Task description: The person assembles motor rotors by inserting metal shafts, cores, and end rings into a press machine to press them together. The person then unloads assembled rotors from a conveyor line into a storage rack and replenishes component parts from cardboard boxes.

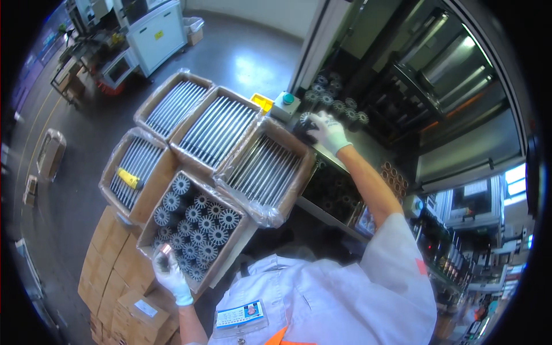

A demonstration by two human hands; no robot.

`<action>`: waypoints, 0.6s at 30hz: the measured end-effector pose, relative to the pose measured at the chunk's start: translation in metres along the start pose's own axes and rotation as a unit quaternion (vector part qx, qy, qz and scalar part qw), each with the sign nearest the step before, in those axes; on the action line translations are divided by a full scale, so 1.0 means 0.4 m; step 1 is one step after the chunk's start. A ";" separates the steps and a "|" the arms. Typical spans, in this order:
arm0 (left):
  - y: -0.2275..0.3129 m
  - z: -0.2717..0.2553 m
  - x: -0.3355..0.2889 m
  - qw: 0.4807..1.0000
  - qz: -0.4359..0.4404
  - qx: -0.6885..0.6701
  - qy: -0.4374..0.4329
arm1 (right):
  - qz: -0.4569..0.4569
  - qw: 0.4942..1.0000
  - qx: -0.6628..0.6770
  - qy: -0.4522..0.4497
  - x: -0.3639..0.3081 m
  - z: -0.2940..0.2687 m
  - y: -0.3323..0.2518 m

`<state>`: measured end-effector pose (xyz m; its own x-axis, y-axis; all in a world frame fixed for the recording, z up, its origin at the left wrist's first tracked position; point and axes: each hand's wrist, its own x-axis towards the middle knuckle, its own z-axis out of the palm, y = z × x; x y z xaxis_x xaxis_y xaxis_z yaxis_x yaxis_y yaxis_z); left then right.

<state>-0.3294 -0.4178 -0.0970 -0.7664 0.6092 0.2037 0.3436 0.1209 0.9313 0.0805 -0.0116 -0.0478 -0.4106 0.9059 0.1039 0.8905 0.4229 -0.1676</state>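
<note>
A worker in white gloves is handling finned metal cylinders between cardboard boxes and a machine.

The left hand [170,275] is gripping a round finned metal cylinder [163,260] at the corner of an open cardboard box [232,248] of upright finned cylinders, while the right hand [329,131] is closing on a dark finned cylinder [305,125] at the machine ledge [368,150]. Four plastic-lined cardboard boxes [294,185] are holding long metal rods. The machine's interior is too dark to make out clearly.

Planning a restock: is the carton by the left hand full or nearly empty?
Mostly full: the carton shows finned rotors standing on end, closely packed.
</note>
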 end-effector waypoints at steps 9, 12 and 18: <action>-0.009 0.040 0.019 0.998 -0.041 -0.025 0.028 | -0.040 0.968 -0.188 0.162 0.080 0.011 0.030; -0.021 0.024 0.008 0.998 -0.038 -0.036 0.033 | -0.270 0.943 0.187 0.058 -0.003 -0.063 -0.292; -0.028 0.019 0.009 0.997 -0.022 -0.070 0.029 | -0.555 0.799 0.160 -0.168 -0.197 0.017 -0.733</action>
<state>-0.3317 -0.4110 -0.1092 -0.8105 0.5589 0.1754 0.2328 0.0326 0.9720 -0.1495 -0.2068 -0.0136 -0.9899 -0.0981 0.1025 -0.1315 0.9055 -0.4034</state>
